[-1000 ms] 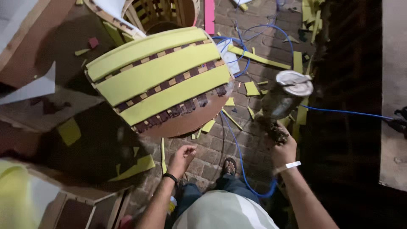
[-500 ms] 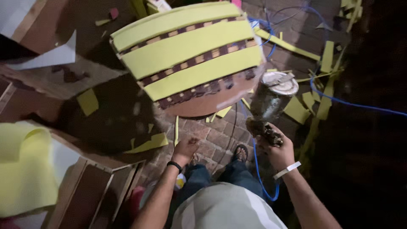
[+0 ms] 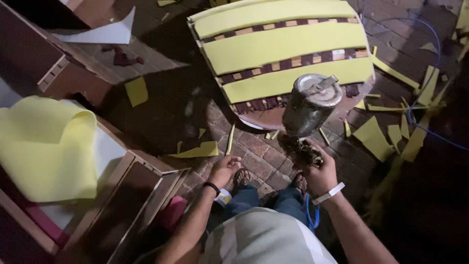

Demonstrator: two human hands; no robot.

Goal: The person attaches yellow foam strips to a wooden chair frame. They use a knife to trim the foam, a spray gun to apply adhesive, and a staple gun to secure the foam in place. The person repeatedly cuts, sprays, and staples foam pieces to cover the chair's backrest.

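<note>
Yellow foam strips (image 3: 281, 46) lie on the round wooden seat (image 3: 273, 115) while the right hand (image 3: 320, 173) grips a metal spray gun (image 3: 310, 110) before it and the left hand (image 3: 223, 168) hangs loosely curled and empty, so spraying glue seems in hand.

Folded yellow foam sheet (image 3: 46, 149) lies over wooden frames (image 3: 129, 195).

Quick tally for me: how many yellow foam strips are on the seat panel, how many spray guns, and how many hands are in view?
Yellow foam strips on the seat panel: 3
Spray gun: 1, held in the right hand
Hands: 2, the left hand holding nothing
Total: 6
</note>
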